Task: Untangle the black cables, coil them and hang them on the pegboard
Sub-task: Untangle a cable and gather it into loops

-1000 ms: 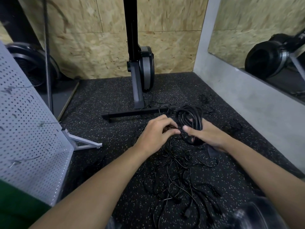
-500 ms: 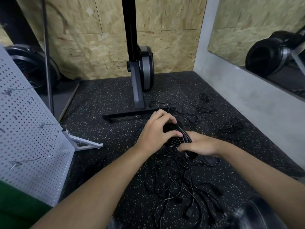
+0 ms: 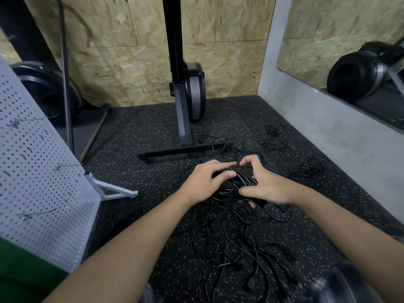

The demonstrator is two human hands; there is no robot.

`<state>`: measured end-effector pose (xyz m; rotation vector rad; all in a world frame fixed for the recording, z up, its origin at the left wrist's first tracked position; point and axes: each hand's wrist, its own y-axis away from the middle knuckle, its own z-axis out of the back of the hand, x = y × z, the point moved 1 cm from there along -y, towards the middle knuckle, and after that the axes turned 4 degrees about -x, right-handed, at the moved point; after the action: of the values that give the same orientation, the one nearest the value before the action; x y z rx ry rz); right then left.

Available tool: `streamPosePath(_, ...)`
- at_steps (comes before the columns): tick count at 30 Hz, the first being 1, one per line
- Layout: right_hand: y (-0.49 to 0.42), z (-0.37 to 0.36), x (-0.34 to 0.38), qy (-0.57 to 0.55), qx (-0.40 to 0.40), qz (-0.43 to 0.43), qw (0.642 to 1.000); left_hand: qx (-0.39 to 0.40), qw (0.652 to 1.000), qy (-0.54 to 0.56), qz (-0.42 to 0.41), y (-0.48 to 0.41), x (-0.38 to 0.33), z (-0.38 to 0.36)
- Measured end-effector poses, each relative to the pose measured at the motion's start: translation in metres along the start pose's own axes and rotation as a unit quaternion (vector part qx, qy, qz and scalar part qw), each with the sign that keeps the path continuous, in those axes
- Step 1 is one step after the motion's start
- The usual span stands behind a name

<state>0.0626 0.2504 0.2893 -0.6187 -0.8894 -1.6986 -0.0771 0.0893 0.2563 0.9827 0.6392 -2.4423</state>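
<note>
A bundle of coiled black cable (image 3: 241, 181) is held between both hands just above the speckled floor. My left hand (image 3: 204, 182) grips its left side, thumb over the strands. My right hand (image 3: 265, 186) grips its right side, fingers curled over the top and thumb across the strands. A tangle of loose black cables (image 3: 240, 243) spreads on the floor below the hands, with plugs near the bottom. More thin cables (image 3: 271, 138) lie farther back. The grey pegboard (image 3: 37, 171) leans at the left, with several wire hooks on it.
A black rowing machine stand (image 3: 185, 127) rises behind the hands; its foot bar (image 3: 185, 150) lies across the floor. The pegboard's metal foot (image 3: 113, 191) juts onto the floor. A grey wall ledge (image 3: 328, 132) runs along the right. A fan (image 3: 46, 92) stands at back left.
Both hands have turned the cable bundle and drawn it into a tighter coil. My right hand shifted from under the bundle to gripping over its right side; the left hand stayed on the left.
</note>
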Motion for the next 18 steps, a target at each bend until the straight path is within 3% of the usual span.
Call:
streamPosePath(5,0.003,-0.001,-0.002,0.02,0.0,0.068,0.997,0.003,0.994,0.069,0.081,-0.004,0.012,0.003)
streamPosePath(12,0.003,-0.004,0.003,-0.072,0.011,0.058,0.996,0.012,0.968,0.199,0.152,-0.001,0.017,0.008)
streamPosePath(18,0.002,0.01,-0.005,-0.151,-0.078,0.029,0.985,-0.009,0.968,0.127,0.218,0.011,0.037,0.017)
